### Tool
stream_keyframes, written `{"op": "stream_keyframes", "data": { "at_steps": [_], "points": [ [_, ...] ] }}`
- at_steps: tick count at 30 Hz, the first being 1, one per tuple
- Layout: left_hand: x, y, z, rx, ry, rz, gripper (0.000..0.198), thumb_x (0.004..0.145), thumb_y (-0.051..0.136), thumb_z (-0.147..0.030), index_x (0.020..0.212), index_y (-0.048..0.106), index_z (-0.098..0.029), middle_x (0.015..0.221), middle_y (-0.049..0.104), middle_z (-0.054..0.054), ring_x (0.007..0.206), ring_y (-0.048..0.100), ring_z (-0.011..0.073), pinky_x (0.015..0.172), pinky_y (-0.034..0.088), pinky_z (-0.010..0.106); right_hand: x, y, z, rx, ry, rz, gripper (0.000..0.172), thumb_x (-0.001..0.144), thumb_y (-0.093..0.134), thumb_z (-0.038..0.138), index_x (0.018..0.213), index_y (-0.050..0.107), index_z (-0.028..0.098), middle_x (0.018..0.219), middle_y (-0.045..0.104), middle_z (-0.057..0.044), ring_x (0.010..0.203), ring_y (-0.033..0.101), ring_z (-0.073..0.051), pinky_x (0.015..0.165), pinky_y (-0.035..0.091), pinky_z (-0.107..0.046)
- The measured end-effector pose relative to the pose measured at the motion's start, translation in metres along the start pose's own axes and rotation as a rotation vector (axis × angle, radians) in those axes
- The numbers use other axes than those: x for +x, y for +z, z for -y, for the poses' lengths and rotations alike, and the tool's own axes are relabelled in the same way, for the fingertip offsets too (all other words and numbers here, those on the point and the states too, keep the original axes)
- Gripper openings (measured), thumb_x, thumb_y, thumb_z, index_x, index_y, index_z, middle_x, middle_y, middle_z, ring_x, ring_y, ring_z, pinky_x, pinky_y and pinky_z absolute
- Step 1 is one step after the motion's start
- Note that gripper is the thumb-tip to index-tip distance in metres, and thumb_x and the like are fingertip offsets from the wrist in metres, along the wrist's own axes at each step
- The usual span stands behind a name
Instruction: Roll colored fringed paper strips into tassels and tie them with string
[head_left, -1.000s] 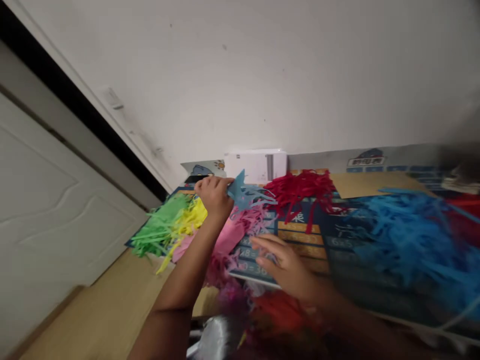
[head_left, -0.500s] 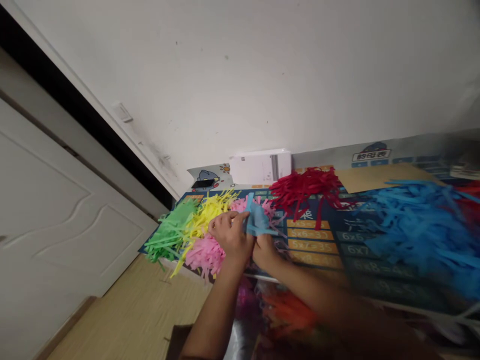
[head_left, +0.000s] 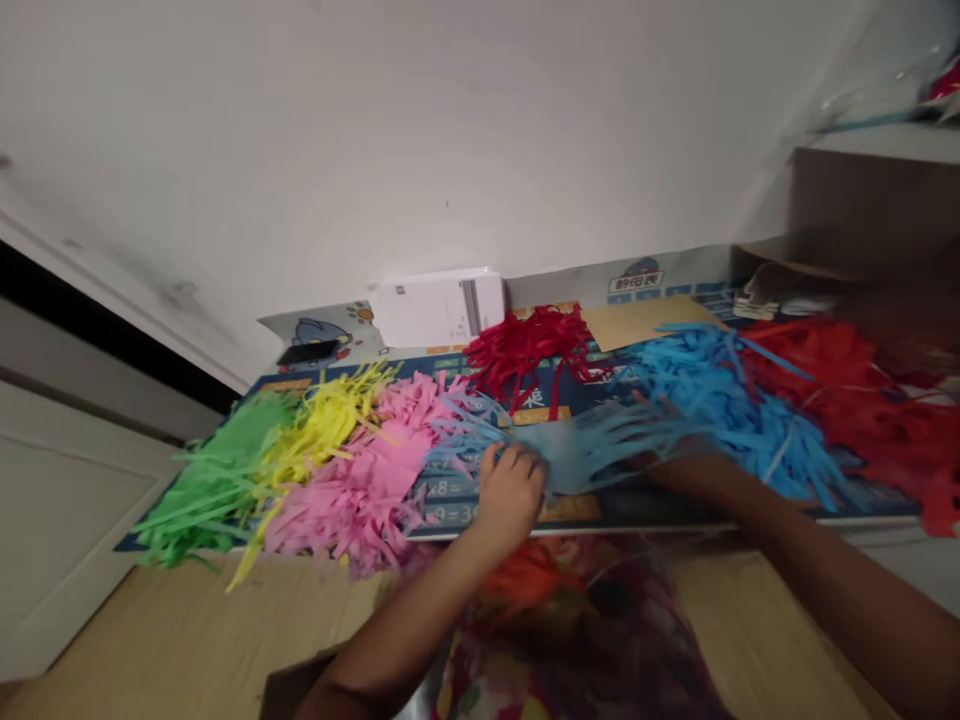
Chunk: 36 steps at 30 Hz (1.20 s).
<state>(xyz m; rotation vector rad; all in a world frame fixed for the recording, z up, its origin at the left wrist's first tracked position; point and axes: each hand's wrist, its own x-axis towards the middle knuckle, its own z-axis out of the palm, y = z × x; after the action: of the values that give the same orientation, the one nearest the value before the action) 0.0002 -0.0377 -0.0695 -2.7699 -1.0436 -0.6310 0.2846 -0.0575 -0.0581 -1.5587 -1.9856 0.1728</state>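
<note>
My left hand (head_left: 513, 488), its fingers curled, grips the near left part of a light blue fringed paper (head_left: 559, 450). The paper lies spread over the printed mat, with strips fanning out to both sides. My right hand (head_left: 664, 445) is smeared by motion at the right-hand strips, and its fingers cannot be made out. Left of the blue paper lie pink (head_left: 405, 450), yellow (head_left: 322, 425) and green (head_left: 225, 470) fringed papers, overlapping. Dark red strips (head_left: 532, 350) are behind it, and a brighter blue pile (head_left: 720, 390) is to the right.
A white box (head_left: 439, 310) stands against the wall, with a black phone (head_left: 309, 352) to its left. A tan sheet (head_left: 645, 320) lies behind the blue pile. Red strips (head_left: 855, 400) and a brown cardboard box (head_left: 862, 220) are at the right. Orange strips (head_left: 532, 575) hang below the table edge.
The view has swung right. The light blue paper, bunched between my hands before, is now spread out on the mat. My right hand has moved right, away from my left.
</note>
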Motion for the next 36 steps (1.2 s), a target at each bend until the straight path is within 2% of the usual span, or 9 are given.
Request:
{"op": "stream_keyframes", "data": {
  "at_steps": [3, 6, 11, 16, 19, 23, 27, 32, 36],
  "points": [
    [0.003, 0.011, -0.014, 0.01, -0.008, 0.128, 0.012, 0.09, 0.06, -0.015, 0.096, 0.069, -0.02, 0.095, 0.072, 0.007, 0.093, 0.059, 0.024, 0.091, 0.039, 0.046, -0.032, -0.047, -0.021, -0.127, 0.132, -0.04, 0.024, 0.086, 0.055, 0.045, 0.09, 0.076, 0.035, 0.084, 0.075, -0.01, 0.089, 0.069, -0.039, 0.087, 0.05, -0.057],
    [0.006, 0.012, -0.019, 0.025, -0.027, 0.15, 0.007, 0.09, 0.062, -0.017, 0.09, 0.068, -0.019, 0.089, 0.07, 0.006, 0.088, 0.058, 0.0247, 0.088, 0.039, 0.045, -0.056, -0.051, 0.014, -0.388, 0.283, -0.443, 0.026, 0.092, 0.047, 0.044, 0.098, 0.072, 0.044, 0.095, 0.074, -0.007, 0.105, 0.064, -0.044, 0.101, 0.036, -0.067],
    [0.012, 0.002, -0.021, -0.014, -0.032, 0.207, 0.011, 0.091, 0.059, -0.018, 0.089, 0.069, -0.017, 0.085, 0.069, 0.008, 0.087, 0.061, 0.025, 0.086, 0.039, 0.045, -0.048, 0.026, 0.082, -0.203, -0.155, 0.026, 0.039, 0.085, 0.058, 0.019, 0.121, 0.066, 0.032, 0.128, 0.068, -0.007, 0.126, 0.056, -0.037, 0.115, 0.012, -0.068],
    [-0.012, -0.016, 0.019, -0.414, -0.174, 0.211, 0.009, 0.087, 0.065, -0.021, 0.092, 0.073, -0.021, 0.085, 0.073, 0.004, 0.084, 0.066, 0.0203, 0.084, 0.044, 0.038, -0.027, 0.059, 0.049, -0.009, -0.186, 0.157, 0.022, 0.084, 0.059, 0.012, 0.097, 0.071, 0.025, 0.102, 0.077, -0.004, 0.108, 0.068, -0.027, 0.11, 0.027, -0.06],
    [-0.037, -0.032, 0.053, -0.526, -0.437, -0.014, 0.015, 0.091, 0.057, -0.027, 0.087, 0.07, -0.021, 0.083, 0.072, 0.003, 0.081, 0.067, 0.0197, 0.079, 0.049, 0.036, -0.031, 0.059, 0.033, 0.045, -0.174, 0.134, 0.018, 0.087, 0.061, 0.017, 0.097, 0.071, 0.026, 0.106, 0.077, -0.004, 0.108, 0.067, -0.026, 0.105, 0.033, -0.055],
    [-0.047, -0.05, 0.047, -0.085, -0.648, -0.547, 0.025, 0.092, 0.056, -0.031, 0.116, 0.062, -0.026, 0.119, 0.066, 0.01, 0.117, 0.057, 0.0303, 0.101, 0.043, 0.051, -0.029, 0.056, 0.035, 0.08, -0.173, 0.137, 0.016, 0.091, 0.06, 0.023, 0.1, 0.073, 0.027, 0.104, 0.077, -0.004, 0.105, 0.068, -0.025, 0.1, 0.037, -0.049],
    [-0.018, -0.038, 0.014, -0.305, -0.172, -0.016, 0.05, 0.087, 0.067, -0.037, 0.134, 0.054, -0.024, 0.123, 0.069, 0.009, 0.123, 0.057, 0.0297, 0.114, 0.028, 0.055, -0.019, 0.049, 0.034, 0.081, -0.168, 0.187, 0.018, 0.094, 0.058, 0.03, 0.099, 0.075, 0.025, 0.1, 0.077, -0.006, 0.099, 0.068, -0.024, 0.092, 0.04, -0.043],
    [0.02, -0.011, 0.03, -0.428, -0.276, 0.354, 0.006, 0.086, 0.072, -0.03, 0.086, 0.073, -0.024, 0.09, 0.078, 0.002, 0.095, 0.069, 0.0226, 0.104, 0.034, 0.046, -0.005, 0.045, 0.027, 0.166, -0.006, 0.293, 0.03, 0.098, 0.052, 0.041, 0.088, 0.074, 0.023, 0.09, 0.076, -0.005, 0.088, 0.066, -0.023, 0.08, 0.043, -0.036],
    [0.03, -0.006, 0.041, -0.394, -0.371, 0.388, 0.021, 0.09, 0.067, -0.036, 0.075, 0.073, -0.023, 0.077, 0.076, -0.001, 0.084, 0.069, 0.0202, 0.093, 0.036, 0.039, 0.009, 0.05, 0.032, 0.039, 0.172, 0.319, 0.036, 0.098, 0.051, 0.04, 0.074, 0.069, 0.021, 0.078, 0.071, -0.005, 0.08, 0.064, -0.023, 0.072, 0.04, -0.033]
  ]
}}
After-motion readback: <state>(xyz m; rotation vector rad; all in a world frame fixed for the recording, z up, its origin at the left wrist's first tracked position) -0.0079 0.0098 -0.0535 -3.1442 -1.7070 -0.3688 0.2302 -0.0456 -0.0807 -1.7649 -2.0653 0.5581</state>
